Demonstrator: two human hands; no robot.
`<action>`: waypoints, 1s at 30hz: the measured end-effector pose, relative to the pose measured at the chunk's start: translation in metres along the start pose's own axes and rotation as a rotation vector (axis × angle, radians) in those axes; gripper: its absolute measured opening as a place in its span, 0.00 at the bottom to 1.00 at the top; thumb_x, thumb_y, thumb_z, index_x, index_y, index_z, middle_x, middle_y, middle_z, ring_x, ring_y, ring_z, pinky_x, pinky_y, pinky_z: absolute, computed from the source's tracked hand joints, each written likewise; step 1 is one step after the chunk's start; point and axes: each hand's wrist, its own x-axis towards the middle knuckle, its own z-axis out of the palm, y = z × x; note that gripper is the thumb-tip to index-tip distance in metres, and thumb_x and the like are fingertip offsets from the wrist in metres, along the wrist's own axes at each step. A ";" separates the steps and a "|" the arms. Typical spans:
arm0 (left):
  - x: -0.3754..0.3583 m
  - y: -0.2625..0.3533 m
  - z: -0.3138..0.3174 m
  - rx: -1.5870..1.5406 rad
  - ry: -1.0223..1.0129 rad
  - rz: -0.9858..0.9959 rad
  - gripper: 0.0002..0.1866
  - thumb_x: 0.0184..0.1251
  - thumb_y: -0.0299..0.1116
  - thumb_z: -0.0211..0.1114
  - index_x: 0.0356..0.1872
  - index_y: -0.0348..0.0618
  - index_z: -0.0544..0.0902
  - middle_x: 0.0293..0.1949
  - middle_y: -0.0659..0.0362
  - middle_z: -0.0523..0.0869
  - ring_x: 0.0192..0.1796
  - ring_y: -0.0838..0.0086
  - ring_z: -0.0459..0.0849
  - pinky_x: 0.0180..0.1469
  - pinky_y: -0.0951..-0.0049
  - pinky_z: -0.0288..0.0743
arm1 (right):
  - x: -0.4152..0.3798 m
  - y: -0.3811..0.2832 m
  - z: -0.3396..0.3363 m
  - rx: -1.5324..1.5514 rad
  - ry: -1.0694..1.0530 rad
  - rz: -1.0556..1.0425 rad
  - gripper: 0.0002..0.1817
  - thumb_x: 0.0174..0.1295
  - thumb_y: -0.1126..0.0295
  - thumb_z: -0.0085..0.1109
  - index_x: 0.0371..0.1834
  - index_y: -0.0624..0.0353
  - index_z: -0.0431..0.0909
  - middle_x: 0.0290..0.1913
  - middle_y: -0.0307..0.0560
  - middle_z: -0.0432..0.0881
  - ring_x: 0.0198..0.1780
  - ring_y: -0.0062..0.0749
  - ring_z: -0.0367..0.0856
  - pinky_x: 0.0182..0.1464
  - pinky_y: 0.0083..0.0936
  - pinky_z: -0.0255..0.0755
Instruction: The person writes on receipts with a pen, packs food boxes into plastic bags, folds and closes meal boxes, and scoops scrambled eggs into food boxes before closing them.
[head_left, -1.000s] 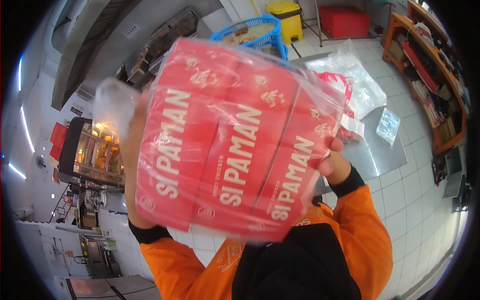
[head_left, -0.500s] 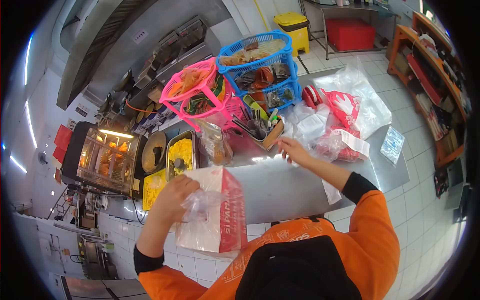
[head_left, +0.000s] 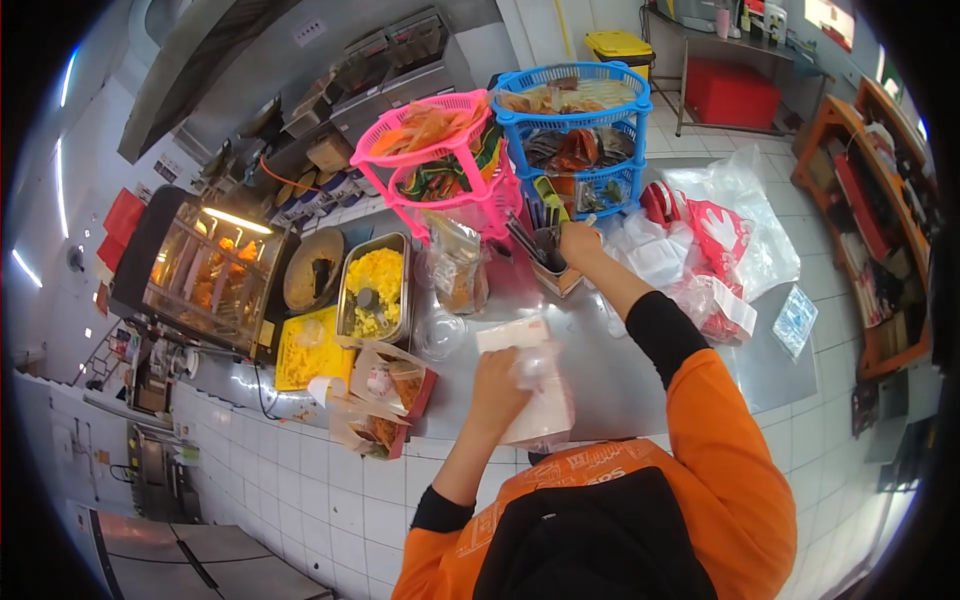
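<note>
1. Biggest thing in the shot is the steel counter (head_left: 600, 370), running across the middle, with white tiles on its front face.
2. Over on the far left, the lit glass warmer (head_left: 205, 280) sits on the counter with fried pieces glowing inside.
3. At the back, the blue basket rack (head_left: 590, 130) stands just beside the pink basket rack (head_left: 450, 165), both stacked with packets.
4. To the right, a heap of clear plastic bags (head_left: 735, 215) with red print spreads over the counter.
5. The packet of boxes (head_left: 535, 385), wrapped in clear plastic, rests on the near edge of the counter, right in front of the person.
6. In front of the warmer, a metal tray (head_left: 375, 285) holds yellow food beside a round pan (head_left: 313, 283).
7. Two open boxes (head_left: 385, 395) with food lie on the counter left of the packet.
8. The utensil holder (head_left: 548, 255) stands under the blue rack, full of tools.
9. The left hand (head_left: 497, 385) is clamped on the packet's loose plastic, fingers bunched around it.
10. The right hand (head_left: 578, 243) reaches to the utensil holder, fingers curled at its top; whether it has hold of anything, I cannot tell.
</note>
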 end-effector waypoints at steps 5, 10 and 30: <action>0.011 0.006 -0.012 0.124 -0.229 0.198 0.19 0.49 0.37 0.68 0.43 0.42 0.78 0.41 0.56 0.77 0.47 0.63 0.74 0.52 0.63 0.64 | -0.002 -0.005 0.011 -0.084 0.141 0.071 0.10 0.60 0.68 0.54 0.36 0.60 0.83 0.37 0.59 0.86 0.40 0.50 0.87 0.41 0.44 0.80; 0.024 -0.010 -0.021 0.125 -0.342 0.431 0.18 0.52 0.38 0.67 0.44 0.44 0.77 0.42 0.57 0.77 0.49 0.63 0.74 0.56 0.61 0.61 | -0.015 -0.011 -0.001 -0.080 0.010 0.173 0.11 0.61 0.68 0.54 0.40 0.61 0.83 0.41 0.59 0.86 0.45 0.51 0.86 0.47 0.43 0.80; 0.027 -0.007 -0.027 0.184 -0.378 0.551 0.20 0.49 0.34 0.66 0.46 0.46 0.75 0.44 0.59 0.73 0.52 0.64 0.71 0.58 0.60 0.61 | -0.035 0.017 0.024 0.242 0.223 0.164 0.12 0.63 0.57 0.58 0.39 0.50 0.86 0.17 0.40 0.82 0.29 0.37 0.86 0.37 0.35 0.78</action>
